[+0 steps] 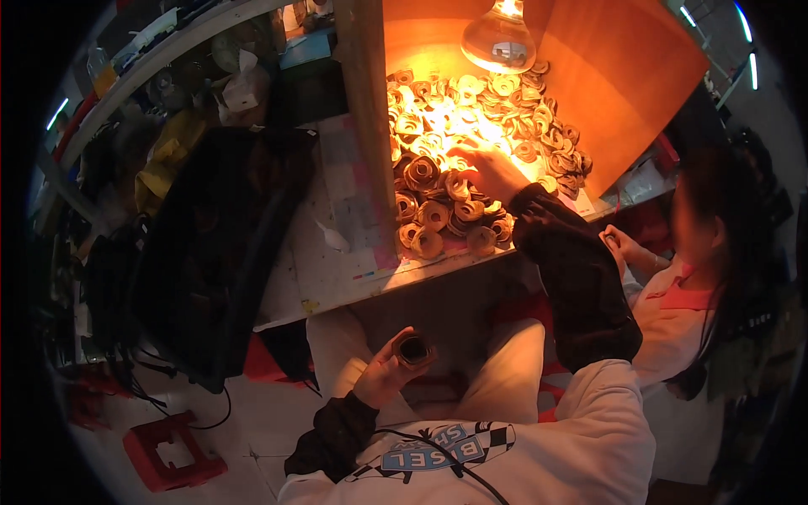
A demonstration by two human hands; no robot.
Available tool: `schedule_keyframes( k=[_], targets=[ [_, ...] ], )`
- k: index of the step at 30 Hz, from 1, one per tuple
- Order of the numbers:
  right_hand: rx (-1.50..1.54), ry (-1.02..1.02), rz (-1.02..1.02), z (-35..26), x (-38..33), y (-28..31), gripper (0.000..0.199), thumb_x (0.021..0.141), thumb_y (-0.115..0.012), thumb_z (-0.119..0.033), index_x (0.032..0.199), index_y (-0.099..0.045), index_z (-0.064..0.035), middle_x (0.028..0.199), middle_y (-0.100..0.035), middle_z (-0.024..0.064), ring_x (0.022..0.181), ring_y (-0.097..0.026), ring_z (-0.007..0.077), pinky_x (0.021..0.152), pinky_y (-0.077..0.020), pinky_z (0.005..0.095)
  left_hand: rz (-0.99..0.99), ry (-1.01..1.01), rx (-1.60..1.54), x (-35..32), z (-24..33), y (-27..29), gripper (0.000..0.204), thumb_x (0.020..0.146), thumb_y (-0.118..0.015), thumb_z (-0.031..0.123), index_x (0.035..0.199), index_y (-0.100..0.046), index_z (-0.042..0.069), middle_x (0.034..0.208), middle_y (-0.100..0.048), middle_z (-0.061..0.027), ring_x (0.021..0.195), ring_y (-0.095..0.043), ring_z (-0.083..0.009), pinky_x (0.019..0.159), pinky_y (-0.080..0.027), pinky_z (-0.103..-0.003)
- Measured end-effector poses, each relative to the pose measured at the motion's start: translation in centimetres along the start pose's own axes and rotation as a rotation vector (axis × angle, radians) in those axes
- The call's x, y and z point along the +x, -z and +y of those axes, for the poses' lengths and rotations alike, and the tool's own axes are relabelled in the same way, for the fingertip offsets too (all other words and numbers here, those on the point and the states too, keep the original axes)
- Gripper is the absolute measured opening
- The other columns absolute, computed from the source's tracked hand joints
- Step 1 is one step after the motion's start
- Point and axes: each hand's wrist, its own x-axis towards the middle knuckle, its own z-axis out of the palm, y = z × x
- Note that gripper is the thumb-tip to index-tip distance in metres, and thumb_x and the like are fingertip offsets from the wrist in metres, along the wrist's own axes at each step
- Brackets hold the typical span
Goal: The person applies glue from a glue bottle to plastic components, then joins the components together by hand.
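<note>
Low over my lap, my left hand (380, 377) is closed around a ring-shaped piece (414, 348) with a dark centre and a brownish rim. My right hand (491, 167) reaches in under the lamp, over a heap of ring-shaped pieces (433, 215). Its fingers are apart and touch or hover just over the heap; glare hides which. The pieces are brown and tan, with round holes in the middle, and they lie piled on one another. Dark sleeves cover both my forearms.
A lit bulb (499, 42) hangs over the heap, between orange-lit panels (627, 93). The wooden post (364, 109) rises left of the heap. A large black bin (220, 252) stands at the left, a red frame (172, 452) lies on the floor, and another person (673, 303) sits close at the right.
</note>
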Motion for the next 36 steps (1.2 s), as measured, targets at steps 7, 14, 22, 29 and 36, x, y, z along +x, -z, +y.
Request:
schedule_keyframes(
  k=[7, 14, 22, 29, 36],
  targets=[
    [-0.004, -0.247, 0.405, -3.2, -5.7, -3.3, 0.020, 0.075, -0.071, -0.011, 0.091, -0.063, -0.0018, 0.088, -0.063, 0.0135, 0.084, -0.060, 0.0307, 0.075, -0.0477, 0.0386, 0.030, -0.116, 0.008, -0.5, 0.3, -0.2, 0.066, 0.089, -0.063, 0.025, 0.143, -0.030, 0.007, 0.140, -0.041, -0.0083, 0.131, -0.039, -0.0237, 0.111, -0.029, -0.043],
    [0.149, -0.248, 0.384, -1.2, -4.3, -5.6, 0.018, 0.077, -0.072, -0.012, 0.090, -0.065, -0.0017, 0.096, -0.064, 0.0116, 0.083, -0.063, 0.0289, 0.071, -0.0508, 0.0336, 0.009, -0.093, -0.015, -0.8, 0.7, -0.5, 0.062, 0.091, -0.059, 0.027, 0.142, -0.031, 0.006, 0.137, -0.043, -0.0091, 0.129, -0.041, -0.0235, 0.110, -0.029, -0.042],
    [0.172, -0.328, 0.394, -1.1, -3.9, -6.7, 0.019, 0.079, -0.071, -0.014, 0.090, -0.065, 0.0002, 0.091, -0.065, 0.0101, 0.069, -0.064, 0.0210, 0.062, -0.0502, 0.0312, 0.067, -0.069, 0.018, -0.7, 0.5, -0.6, 0.062, 0.090, -0.059, 0.029, 0.141, -0.031, 0.007, 0.137, -0.043, -0.0111, 0.129, -0.042, -0.0254, 0.110, -0.030, -0.044],
    [0.839, -0.636, 0.719, -1.4, -4.6, -5.0, 0.014, 0.091, -0.058, -0.010, 0.096, -0.065, 0.0012, 0.079, -0.066, 0.0059, 0.067, -0.061, 0.0139, 0.061, -0.0479, 0.0240, 0.020, -0.089, -0.003, -0.8, 1.2, -0.9, 0.059, 0.093, -0.055, 0.026, 0.142, -0.031, 0.005, 0.137, -0.044, -0.0100, 0.128, -0.042, -0.0237, 0.110, -0.030, -0.042],
    [1.634, -0.708, 0.686, -6.4, -11.2, -3.1, 0.017, 0.094, -0.056, -0.012, 0.106, -0.062, -0.0017, 0.089, -0.064, 0.0033, 0.075, -0.061, 0.0109, 0.066, -0.0508, 0.0209, -0.007, -0.100, 0.007, -0.4, 1.0, -1.6, 0.061, 0.092, -0.057, 0.026, 0.142, -0.030, 0.003, 0.139, -0.042, -0.0118, 0.130, -0.041, -0.0251, 0.109, -0.031, -0.044]
  ],
)
